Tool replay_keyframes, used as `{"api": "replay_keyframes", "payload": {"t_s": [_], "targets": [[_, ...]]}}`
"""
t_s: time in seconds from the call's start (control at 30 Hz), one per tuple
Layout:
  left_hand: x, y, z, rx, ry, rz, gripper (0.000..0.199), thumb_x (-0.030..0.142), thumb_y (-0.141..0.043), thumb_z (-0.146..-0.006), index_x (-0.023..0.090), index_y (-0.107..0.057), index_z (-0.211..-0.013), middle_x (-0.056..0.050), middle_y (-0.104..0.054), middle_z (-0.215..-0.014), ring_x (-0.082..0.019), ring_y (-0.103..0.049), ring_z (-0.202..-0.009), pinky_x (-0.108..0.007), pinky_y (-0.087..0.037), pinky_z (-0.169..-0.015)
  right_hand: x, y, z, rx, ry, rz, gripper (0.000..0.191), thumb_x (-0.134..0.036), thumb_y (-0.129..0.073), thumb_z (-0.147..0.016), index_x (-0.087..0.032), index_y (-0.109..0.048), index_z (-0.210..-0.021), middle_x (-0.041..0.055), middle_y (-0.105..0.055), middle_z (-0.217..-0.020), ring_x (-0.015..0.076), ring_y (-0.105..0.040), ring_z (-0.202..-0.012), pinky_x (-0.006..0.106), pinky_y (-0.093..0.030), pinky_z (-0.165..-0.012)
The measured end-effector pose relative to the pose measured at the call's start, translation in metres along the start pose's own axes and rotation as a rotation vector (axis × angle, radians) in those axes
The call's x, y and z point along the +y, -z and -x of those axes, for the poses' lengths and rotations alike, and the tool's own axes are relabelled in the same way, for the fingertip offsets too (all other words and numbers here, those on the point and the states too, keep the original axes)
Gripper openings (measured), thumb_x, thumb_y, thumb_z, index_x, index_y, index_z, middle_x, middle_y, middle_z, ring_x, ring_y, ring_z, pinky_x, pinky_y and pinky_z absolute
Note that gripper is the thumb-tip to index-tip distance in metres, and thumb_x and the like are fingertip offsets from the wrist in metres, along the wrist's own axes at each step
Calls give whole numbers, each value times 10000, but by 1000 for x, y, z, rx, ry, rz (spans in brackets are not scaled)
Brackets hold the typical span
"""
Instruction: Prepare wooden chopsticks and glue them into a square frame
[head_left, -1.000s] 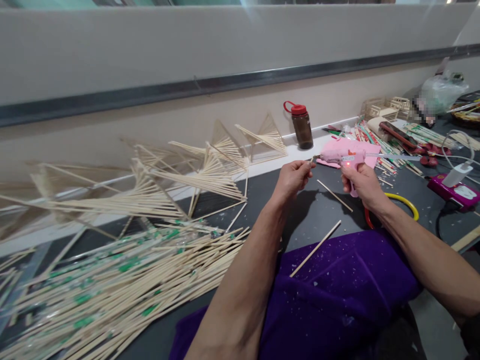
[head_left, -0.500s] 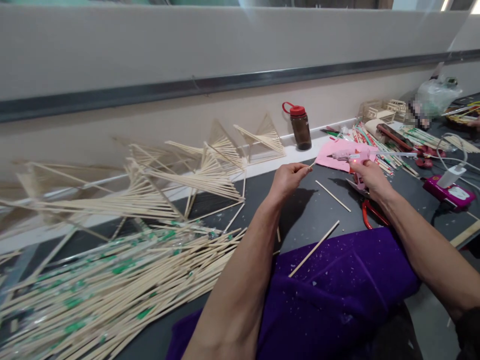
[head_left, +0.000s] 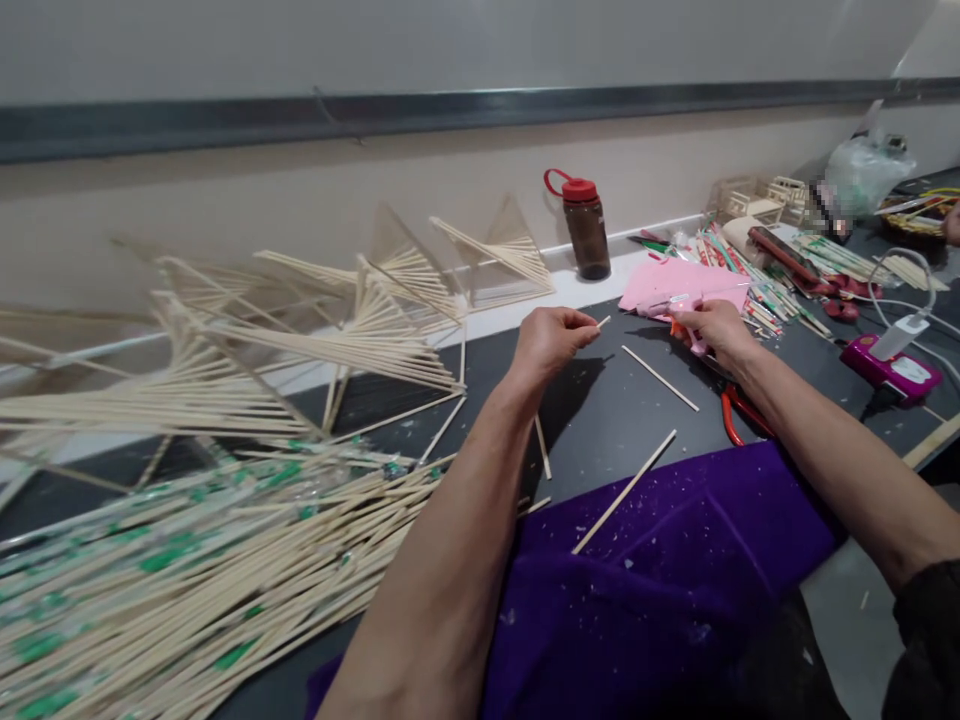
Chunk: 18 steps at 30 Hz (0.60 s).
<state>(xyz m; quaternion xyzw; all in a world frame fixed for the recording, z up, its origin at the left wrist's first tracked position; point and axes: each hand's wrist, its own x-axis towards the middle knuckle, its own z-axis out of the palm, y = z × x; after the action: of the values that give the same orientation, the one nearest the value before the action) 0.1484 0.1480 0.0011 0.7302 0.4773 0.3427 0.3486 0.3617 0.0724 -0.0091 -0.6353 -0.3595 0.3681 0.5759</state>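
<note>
My left hand [head_left: 553,343] pinches a short thin wooden stick [head_left: 604,322], whose tip pokes out past the fingertips above the dark table [head_left: 600,420]. My right hand [head_left: 716,330] is wrapped round a pink glue gun [head_left: 697,342]; it rests low at the pink cloth [head_left: 675,280], its nozzle hard to make out. One loose stick [head_left: 660,378] lies between my forearms. Another stick [head_left: 624,492] reaches from the table onto the purple cloth [head_left: 675,550]. Red-handled pliers [head_left: 731,415] lie under my right forearm.
Stick frameworks [head_left: 360,345] stand along the wall at left, with a heap of sticks [head_left: 285,560] before them. A brown bottle [head_left: 587,235] with a red lid is at the back. A purple power strip [head_left: 892,370] with cables sits right. Another person's hand [head_left: 951,225] shows at the right edge.
My right hand has moved slightly left with the glue gun, which has lowered and tilted. My left hand still pinches the stick. The view has shifted, moving the frameworks left.
</note>
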Motion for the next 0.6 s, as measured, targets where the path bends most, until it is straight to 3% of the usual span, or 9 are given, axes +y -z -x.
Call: {"api": "replay_keyframes", "payload": {"t_s": [0.13,0.33,0.47,0.6], "targets": [[-5,-1,-2,47,-22,-73,106,263,-710,-611,179,-741,-667,-27,-646,-592,-113,-512,-537,-242,-340,-536,6,-2,-11,49,-15,121,201,-217,-733,-617,-165,-538,-609,-4,-552,-429,84,-440,-330,205,-264,-309],[-8,1,0,59,20,-171,100,280,-738,-614,209,-761,-680,-41,-653,-604,-134,-499,-552,-255,-297,-529,11,1,-22,192,131,462,365,-375,-802,-556,-203,-514,-700,-95,-435,-382,63,-373,-292,222,-250,-365],[-8,-1,-1,75,23,-159,44,242,-753,-592,210,-750,-622,-45,-623,-560,-143,-477,-539,-257,-256,-502,9,2,-18,204,148,670,330,-455,-727,-649,-189,-548,-728,-38,-496,-452,105,-452,-376,255,-300,-439],[-5,-7,-1,87,11,-197,30,217,-755,-585,207,-748,-613,-62,-621,-573,-171,-507,-584,-266,-291,-528,6,3,-14,158,212,718,317,-433,-697,-697,-147,-613,-807,54,-594,-572,186,-578,-578,289,-383,-560]]}}
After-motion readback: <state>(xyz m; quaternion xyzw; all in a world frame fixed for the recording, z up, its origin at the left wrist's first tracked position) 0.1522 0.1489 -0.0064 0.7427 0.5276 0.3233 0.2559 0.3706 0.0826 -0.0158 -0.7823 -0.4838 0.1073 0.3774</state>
